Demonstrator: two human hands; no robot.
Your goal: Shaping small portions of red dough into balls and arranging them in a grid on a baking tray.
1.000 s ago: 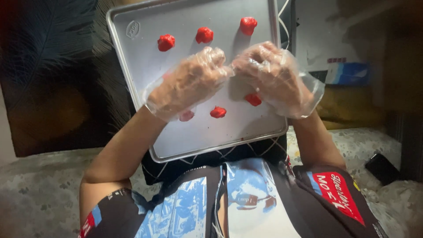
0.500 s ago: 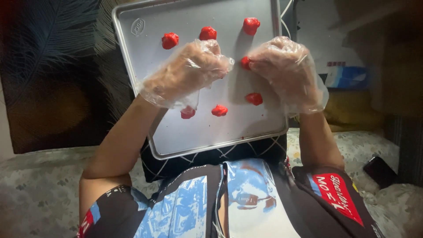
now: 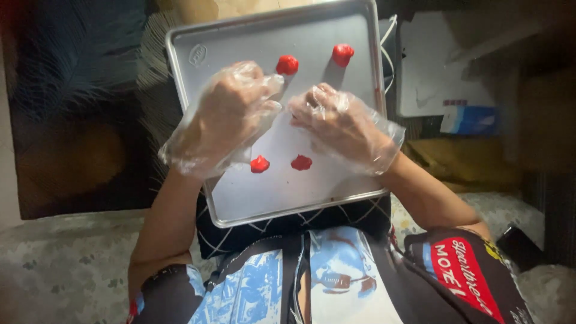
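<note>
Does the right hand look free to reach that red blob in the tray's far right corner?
Probably yes. The right hand hovers over the tray, and only bare metal shows between its fingers and the far-right red blob. The left hand sits off to the side.

Both hands wear loose, crinkled clear plastic gloves — left hand (image 3: 225,117), right hand (image 3: 345,126). Forearms bare. The short-sleeved shirt (image 3: 312,282) is black with blue-and-white panels — a red patch on the right sleeve.

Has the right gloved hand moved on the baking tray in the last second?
Yes. The right hand slid leftward and slightly down the tray, now covering the red blob it sat beside.
</note>
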